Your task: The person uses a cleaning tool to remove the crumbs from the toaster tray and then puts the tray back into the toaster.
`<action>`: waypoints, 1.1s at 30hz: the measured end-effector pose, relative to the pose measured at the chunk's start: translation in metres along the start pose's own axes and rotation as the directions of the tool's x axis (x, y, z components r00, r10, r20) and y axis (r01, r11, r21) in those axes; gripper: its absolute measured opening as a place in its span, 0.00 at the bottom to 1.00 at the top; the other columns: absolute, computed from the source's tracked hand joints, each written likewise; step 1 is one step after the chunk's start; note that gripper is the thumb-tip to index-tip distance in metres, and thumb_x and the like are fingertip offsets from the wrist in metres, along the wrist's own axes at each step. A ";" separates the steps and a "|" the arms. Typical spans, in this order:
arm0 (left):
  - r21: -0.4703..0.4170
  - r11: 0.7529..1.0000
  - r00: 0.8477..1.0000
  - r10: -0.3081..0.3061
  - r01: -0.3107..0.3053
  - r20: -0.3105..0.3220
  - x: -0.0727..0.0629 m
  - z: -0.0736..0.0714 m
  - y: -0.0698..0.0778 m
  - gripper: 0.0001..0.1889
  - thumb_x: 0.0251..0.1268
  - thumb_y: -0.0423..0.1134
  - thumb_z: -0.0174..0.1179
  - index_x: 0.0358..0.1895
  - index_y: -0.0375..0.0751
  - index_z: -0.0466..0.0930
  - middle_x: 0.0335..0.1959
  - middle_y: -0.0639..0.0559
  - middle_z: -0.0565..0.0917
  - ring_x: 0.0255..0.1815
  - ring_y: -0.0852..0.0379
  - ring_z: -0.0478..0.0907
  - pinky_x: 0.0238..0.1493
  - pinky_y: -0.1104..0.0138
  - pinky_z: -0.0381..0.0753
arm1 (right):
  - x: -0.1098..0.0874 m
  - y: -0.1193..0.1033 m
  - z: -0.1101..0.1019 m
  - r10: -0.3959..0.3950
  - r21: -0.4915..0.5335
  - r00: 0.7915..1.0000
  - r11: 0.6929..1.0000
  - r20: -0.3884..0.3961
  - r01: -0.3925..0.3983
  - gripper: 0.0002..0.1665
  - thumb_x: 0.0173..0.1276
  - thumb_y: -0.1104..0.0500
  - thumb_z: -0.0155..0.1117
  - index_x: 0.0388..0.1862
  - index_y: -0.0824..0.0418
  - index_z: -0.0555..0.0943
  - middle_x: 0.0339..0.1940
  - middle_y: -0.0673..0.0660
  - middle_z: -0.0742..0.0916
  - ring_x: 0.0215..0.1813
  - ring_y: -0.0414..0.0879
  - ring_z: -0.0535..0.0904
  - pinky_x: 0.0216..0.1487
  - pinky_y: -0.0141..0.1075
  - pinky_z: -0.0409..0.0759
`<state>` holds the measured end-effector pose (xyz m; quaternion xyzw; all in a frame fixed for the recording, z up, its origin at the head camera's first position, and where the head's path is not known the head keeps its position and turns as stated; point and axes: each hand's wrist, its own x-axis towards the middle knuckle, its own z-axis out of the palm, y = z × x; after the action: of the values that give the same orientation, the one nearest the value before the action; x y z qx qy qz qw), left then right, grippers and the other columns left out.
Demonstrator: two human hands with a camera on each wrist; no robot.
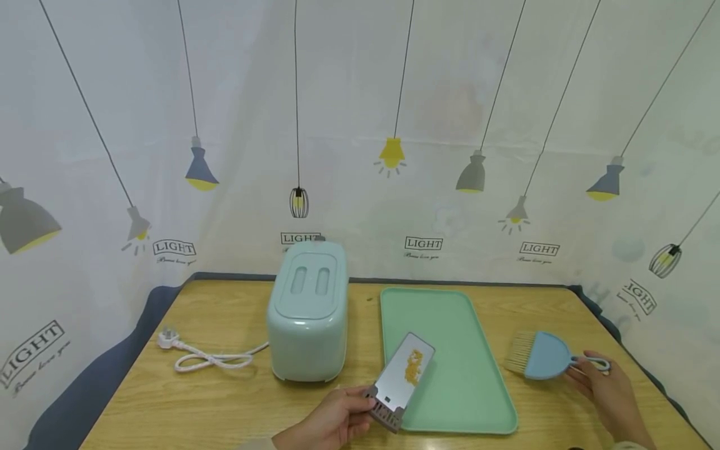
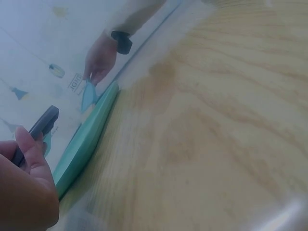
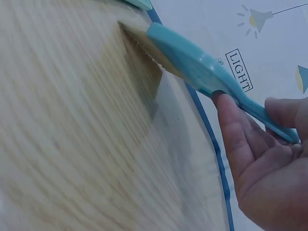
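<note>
Between thumb and fingers, my left hand point(image 1: 337, 417) grips the grey slotted end of a toaster crumb tray point(image 1: 394, 390). Orange-yellow crumbs point(image 1: 413, 367) lie on its shiny metal plate, which slants over the left side of a green serving tray point(image 1: 450, 362). In the left wrist view the crumb tray point(image 2: 44, 122) shows edge-on. My right hand point(image 1: 607, 394) pinches the looped handle of a light blue hand brush point(image 1: 548, 356) to the right of the serving tray. Its pale bristles point(image 3: 139, 48) point down at the table in the right wrist view; whether the tips touch is unclear.
A pale blue toaster point(image 1: 307, 312) with a lid over its top stands left of the serving tray. Its white cord and plug point(image 1: 210, 359) lie on the wooden table point(image 1: 236, 412). A lamp-patterned cloth point(image 1: 349, 94) hangs behind and at both sides.
</note>
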<state>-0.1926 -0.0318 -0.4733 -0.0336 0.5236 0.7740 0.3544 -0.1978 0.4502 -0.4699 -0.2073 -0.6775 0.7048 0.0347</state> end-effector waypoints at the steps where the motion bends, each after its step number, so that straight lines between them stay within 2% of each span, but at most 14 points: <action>1: 0.000 1.000 1.000 -0.001 0.001 0.002 0.000 0.000 0.000 0.26 0.67 0.33 0.55 0.68 0.29 0.65 0.34 0.55 0.87 0.26 0.70 0.80 0.32 0.82 0.81 | 0.001 0.000 0.001 0.011 0.010 1.000 1.000 -0.006 -0.011 0.19 0.76 0.51 0.50 0.62 0.46 0.60 0.30 0.36 0.82 0.37 0.31 0.84 0.47 0.30 0.85; 2: 0.000 1.000 1.000 -0.001 0.001 0.004 0.000 0.000 0.000 0.26 0.67 0.33 0.55 0.68 0.29 0.65 0.34 0.54 0.87 0.26 0.70 0.80 0.32 0.82 0.81 | 0.002 -0.001 0.002 0.024 0.005 1.000 1.000 -0.013 -0.024 0.24 0.76 0.51 0.48 0.68 0.46 0.57 0.30 0.36 0.82 0.37 0.31 0.84 0.48 0.30 0.85; 4: 0.002 1.000 1.000 0.004 -0.004 0.007 0.001 0.000 0.000 0.27 0.67 0.32 0.55 0.68 0.29 0.64 0.34 0.54 0.87 0.26 0.70 0.80 0.32 0.82 0.81 | 0.003 -0.003 0.004 0.035 -0.014 0.999 0.999 -0.016 -0.036 0.34 0.78 0.51 0.43 0.77 0.52 0.46 0.30 0.35 0.81 0.37 0.30 0.83 0.48 0.30 0.85; 5: 0.001 1.000 1.000 0.009 -0.009 0.009 0.001 0.000 -0.001 0.27 0.67 0.32 0.55 0.68 0.29 0.64 0.34 0.54 0.86 0.26 0.70 0.80 0.32 0.82 0.81 | 0.003 -0.005 0.005 0.042 -0.020 0.999 0.999 -0.023 -0.043 0.38 0.78 0.51 0.42 0.79 0.56 0.41 0.30 0.35 0.81 0.37 0.30 0.83 0.48 0.30 0.85; 6: 0.005 1.000 1.000 0.013 -0.014 0.008 0.002 0.000 -0.001 0.27 0.67 0.32 0.55 0.68 0.29 0.64 0.34 0.55 0.86 0.26 0.70 0.79 0.32 0.82 0.81 | 0.003 -0.007 0.006 0.050 -0.022 0.998 0.998 -0.034 -0.051 0.38 0.78 0.51 0.41 0.79 0.57 0.40 0.30 0.35 0.80 0.36 0.30 0.83 0.48 0.30 0.85; 8: 0.013 1.000 1.000 0.025 -0.025 0.008 0.003 -0.001 -0.003 0.27 0.67 0.32 0.55 0.68 0.28 0.63 0.32 0.55 0.85 0.25 0.71 0.79 0.31 0.82 0.80 | 0.001 -0.011 0.008 0.076 -0.001 0.995 0.997 -0.062 -0.076 0.33 0.78 0.52 0.41 0.77 0.51 0.46 0.28 0.36 0.81 0.35 0.30 0.82 0.46 0.29 0.85; 10: 0.024 0.999 0.999 0.035 -0.035 0.004 0.004 0.000 -0.003 0.27 0.67 0.32 0.55 0.68 0.27 0.63 0.31 0.56 0.85 0.24 0.71 0.78 0.31 0.82 0.80 | -0.002 -0.014 0.010 0.104 0.048 0.990 0.994 -0.093 -0.100 0.21 0.77 0.53 0.43 0.66 0.44 0.58 0.27 0.37 0.82 0.34 0.31 0.83 0.44 0.28 0.85; 12: 0.033 0.999 1.000 0.030 -0.030 -0.004 0.004 0.001 -0.004 0.27 0.67 0.32 0.55 0.68 0.26 0.63 0.31 0.56 0.85 0.24 0.71 0.78 0.30 0.82 0.80 | -0.005 -0.016 0.012 0.122 0.102 0.986 0.989 -0.114 -0.111 0.11 0.76 0.54 0.46 0.54 0.43 0.63 0.26 0.38 0.83 0.33 0.32 0.83 0.42 0.27 0.85; 13: 0.036 0.999 1.000 0.030 -0.029 -0.005 0.004 0.001 -0.004 0.27 0.67 0.32 0.55 0.68 0.26 0.63 0.32 0.56 0.85 0.24 0.71 0.78 0.30 0.82 0.80 | -0.006 -0.016 0.012 0.125 0.126 0.985 0.986 -0.115 -0.110 0.08 0.75 0.54 0.49 0.49 0.43 0.63 0.25 0.38 0.84 0.33 0.32 0.83 0.40 0.27 0.86; 15: 0.037 0.999 1.000 0.022 -0.021 -0.013 0.004 0.002 -0.004 0.27 0.67 0.32 0.56 0.67 0.26 0.64 0.32 0.56 0.85 0.24 0.71 0.78 0.30 0.82 0.80 | -0.006 -0.018 0.014 0.121 0.144 0.985 0.984 -0.120 -0.103 0.11 0.73 0.53 0.54 0.49 0.44 0.63 0.26 0.39 0.84 0.32 0.33 0.83 0.39 0.27 0.85; 19: 0.035 0.999 1.000 0.021 -0.021 -0.021 0.005 0.004 -0.004 0.27 0.66 0.32 0.56 0.67 0.27 0.65 0.33 0.55 0.85 0.24 0.71 0.78 0.29 0.82 0.79 | -0.006 -0.020 0.018 0.065 0.177 0.995 0.983 -0.079 -0.050 0.18 0.69 0.55 0.61 0.49 0.49 0.62 0.27 0.40 0.85 0.32 0.34 0.83 0.36 0.27 0.85; 23: 0.039 0.998 0.999 0.045 -0.044 -0.016 0.006 0.007 -0.005 0.27 0.66 0.32 0.55 0.67 0.26 0.65 0.31 0.56 0.85 0.23 0.71 0.78 0.28 0.82 0.79 | -0.010 -0.021 0.026 -0.018 0.238 1.000 0.971 -0.012 0.020 0.18 0.68 0.62 0.62 0.47 0.53 0.62 0.27 0.42 0.86 0.30 0.35 0.83 0.32 0.27 0.84; 27: 0.039 0.998 0.998 0.058 -0.057 -0.009 0.007 0.009 -0.006 0.27 0.67 0.31 0.54 0.68 0.26 0.63 0.30 0.56 0.84 0.22 0.71 0.77 0.27 0.82 0.78 | -0.015 -0.027 0.039 -0.073 0.265 0.997 0.962 0.036 0.061 0.18 0.68 0.64 0.62 0.46 0.54 0.62 0.28 0.43 0.86 0.29 0.36 0.82 0.31 0.27 0.83; 33: 0.040 0.998 0.999 0.045 -0.044 -0.016 0.008 0.010 -0.005 0.27 0.67 0.32 0.54 0.68 0.26 0.64 0.29 0.57 0.84 0.22 0.71 0.78 0.27 0.82 0.78 | -0.021 -0.037 0.060 -0.130 0.282 0.987 0.954 0.098 0.098 0.19 0.69 0.64 0.60 0.47 0.55 0.60 0.28 0.44 0.85 0.28 0.35 0.81 0.29 0.26 0.82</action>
<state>-0.1927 -0.0180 -0.4762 -0.0214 0.5426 0.7708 0.3331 -0.2072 0.3900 -0.4293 -0.1200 -0.5842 0.8001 0.0648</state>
